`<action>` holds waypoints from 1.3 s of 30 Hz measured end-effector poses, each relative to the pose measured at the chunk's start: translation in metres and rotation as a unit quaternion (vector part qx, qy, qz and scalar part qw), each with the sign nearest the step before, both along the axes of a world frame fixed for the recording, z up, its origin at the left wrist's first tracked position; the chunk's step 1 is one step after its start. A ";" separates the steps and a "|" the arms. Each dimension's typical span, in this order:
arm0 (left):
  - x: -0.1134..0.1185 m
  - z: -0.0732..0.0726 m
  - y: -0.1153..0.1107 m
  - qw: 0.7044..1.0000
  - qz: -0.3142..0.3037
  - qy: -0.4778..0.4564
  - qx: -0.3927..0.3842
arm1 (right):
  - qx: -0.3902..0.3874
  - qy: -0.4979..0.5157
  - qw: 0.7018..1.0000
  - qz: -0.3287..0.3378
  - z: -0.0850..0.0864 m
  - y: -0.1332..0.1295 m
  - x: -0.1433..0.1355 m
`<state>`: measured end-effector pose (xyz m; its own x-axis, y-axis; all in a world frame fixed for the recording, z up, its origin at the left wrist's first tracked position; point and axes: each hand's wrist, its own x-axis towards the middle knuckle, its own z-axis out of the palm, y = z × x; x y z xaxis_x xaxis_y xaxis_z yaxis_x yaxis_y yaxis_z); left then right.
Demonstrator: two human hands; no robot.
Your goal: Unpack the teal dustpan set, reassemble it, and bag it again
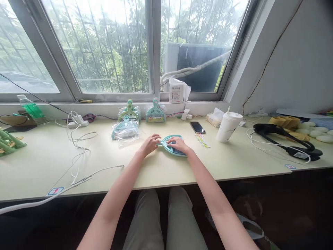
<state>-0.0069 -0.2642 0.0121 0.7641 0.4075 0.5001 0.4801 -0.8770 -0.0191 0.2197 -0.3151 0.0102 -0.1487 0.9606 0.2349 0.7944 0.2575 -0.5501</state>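
Observation:
A small teal dustpan (178,136) lies on the table in front of me, its handle pointing left. A matching hand brush (178,151) with dark bristles is nested in it. My left hand (150,145) is at the handle end, its fingers curled round the tip. My right hand (180,144) reaches over the pan from the right, fingers bent down onto the brush's narrow part; the palm covers some of the set. Behind lie bagged sets: a teal one (126,130) lying flat, a green one (129,114) and another teal one (155,113) upright against the wall.
Right of the dustpan are a printed card strip (203,140), a phone (197,127), a white cup with a straw (229,127) and a tissue pack (214,118). White cables (78,149) spread over the left side. A black strap-like object (288,142) lies far right.

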 end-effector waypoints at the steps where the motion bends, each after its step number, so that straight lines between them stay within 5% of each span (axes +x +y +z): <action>1: 0.000 0.001 0.001 1.000 -0.005 -0.004 -0.004 | -0.001 -0.005 1.000 0.000 0.001 0.001 0.000; 10: -0.003 -0.010 0.001 0.998 0.037 -0.044 -0.024 | 0.015 -0.058 0.998 -0.030 0.001 0.000 -0.010; 22: -0.010 -0.007 -0.009 0.976 0.084 -0.198 -0.027 | 0.070 0.052 0.995 0.048 0.007 -0.014 -0.033; 25: -0.004 0.001 -0.013 0.925 0.109 -0.352 -0.095 | 0.100 0.111 0.988 0.036 0.006 -0.012 -0.036; 27: 0.003 0.006 -0.018 0.865 0.103 -0.426 -0.243 | 0.132 0.150 0.980 -0.003 0.005 -0.010 -0.036; 30: 0.016 0.007 -0.032 0.735 -0.008 -0.371 -0.568 | 0.173 0.158 0.968 -0.088 0.003 -0.007 -0.034; 32: 0.023 0.004 -0.040 0.662 -0.084 -0.303 -0.680 | 0.182 0.154 0.964 -0.116 0.002 -0.006 -0.033; 36: 0.024 -0.005 -0.040 0.652 -0.043 -0.344 -0.675 | 0.210 0.188 0.947 -0.157 0.005 -0.004 -0.017; 39: 0.008 -0.006 -0.022 0.646 0.051 -0.417 -0.638 | 0.245 0.193 0.882 -0.354 0.005 -0.005 0.013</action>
<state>0.0016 -0.2865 0.0061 0.3824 0.9212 -0.0710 -0.0871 0.1124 0.9898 0.2326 -0.3204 0.0155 0.6301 0.5497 0.5484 0.6286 0.0536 -0.7759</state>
